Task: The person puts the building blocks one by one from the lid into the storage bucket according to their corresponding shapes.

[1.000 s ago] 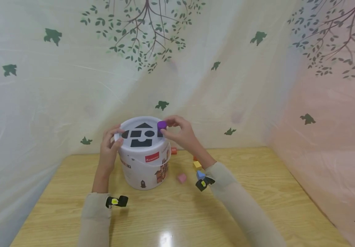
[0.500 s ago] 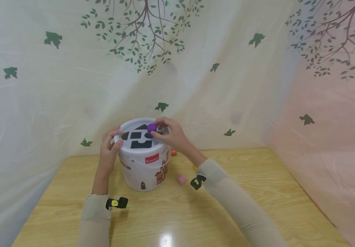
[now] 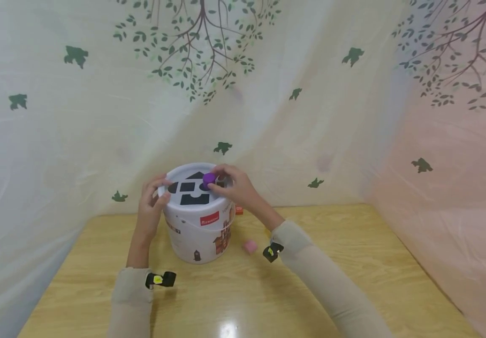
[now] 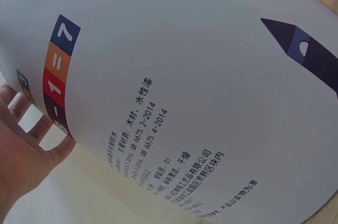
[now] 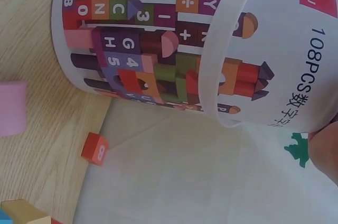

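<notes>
A white bucket with a lid stands on the table, a picture of coloured blocks on its side. Several black shaped openings show in the lid. My left hand holds the bucket's left rim, fingers and thumb bent over the lid's edge; in the left wrist view its fingers lie against the wall. Between thumb and fingers my right hand pinches a purple cylinder block, slightly tilted. The block sits right at the round opening and covers much of it. Only part of the right hand shows in the right wrist view.
A pink block lies right of the bucket. Farther back is a red numbered block. A yellow block lies near the right forearm, with a blue one beside it. A white handle hangs across the bucket's side.
The right hand has carried the purple cylinder block left, from over the lid's right-hand opening to the round opening. The left hand stays on the rim.
</notes>
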A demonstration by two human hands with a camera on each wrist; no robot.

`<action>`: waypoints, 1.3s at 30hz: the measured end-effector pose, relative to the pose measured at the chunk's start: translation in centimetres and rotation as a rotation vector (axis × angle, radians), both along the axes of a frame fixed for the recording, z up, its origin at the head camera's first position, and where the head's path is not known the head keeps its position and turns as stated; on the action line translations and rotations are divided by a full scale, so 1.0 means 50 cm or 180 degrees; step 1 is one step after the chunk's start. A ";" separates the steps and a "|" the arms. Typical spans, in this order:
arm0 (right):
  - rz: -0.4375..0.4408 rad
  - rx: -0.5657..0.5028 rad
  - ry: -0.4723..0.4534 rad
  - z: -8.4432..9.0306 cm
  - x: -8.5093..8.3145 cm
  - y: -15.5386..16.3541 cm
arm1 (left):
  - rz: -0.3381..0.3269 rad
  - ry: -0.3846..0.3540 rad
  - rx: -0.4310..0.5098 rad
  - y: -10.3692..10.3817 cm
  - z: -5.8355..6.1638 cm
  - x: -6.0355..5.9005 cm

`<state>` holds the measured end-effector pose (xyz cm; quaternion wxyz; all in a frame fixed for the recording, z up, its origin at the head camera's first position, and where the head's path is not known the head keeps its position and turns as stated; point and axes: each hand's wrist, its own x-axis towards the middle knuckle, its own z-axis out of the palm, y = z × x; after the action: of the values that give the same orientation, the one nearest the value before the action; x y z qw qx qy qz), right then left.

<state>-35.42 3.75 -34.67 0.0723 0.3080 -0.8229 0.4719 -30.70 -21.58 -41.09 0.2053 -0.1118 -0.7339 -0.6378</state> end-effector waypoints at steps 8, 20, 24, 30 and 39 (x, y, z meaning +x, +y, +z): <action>0.0011 0.0141 -0.0099 0.002 0.006 -0.001 | 0.0025 -0.0071 -0.0004 0.004 -0.004 0.006; -0.0005 0.0276 -0.0180 -0.001 0.012 -0.006 | 0.0065 -0.0144 -0.0029 0.004 -0.014 0.014; -0.0005 0.0296 -0.0177 0.003 0.014 -0.005 | 0.0045 -0.0127 -0.0007 0.005 -0.013 0.015; -0.0005 0.0329 -0.0142 0.010 0.012 -0.006 | 0.0023 -0.0098 0.0026 0.006 -0.005 0.013; -0.0016 0.0273 -0.0112 0.018 0.010 -0.006 | 0.0030 -0.0045 0.0014 0.007 0.005 0.006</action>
<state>-34.92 3.43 -33.78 0.0458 0.3004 -0.8443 0.4414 -30.39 -21.25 -40.84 0.2033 -0.1034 -0.7345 -0.6392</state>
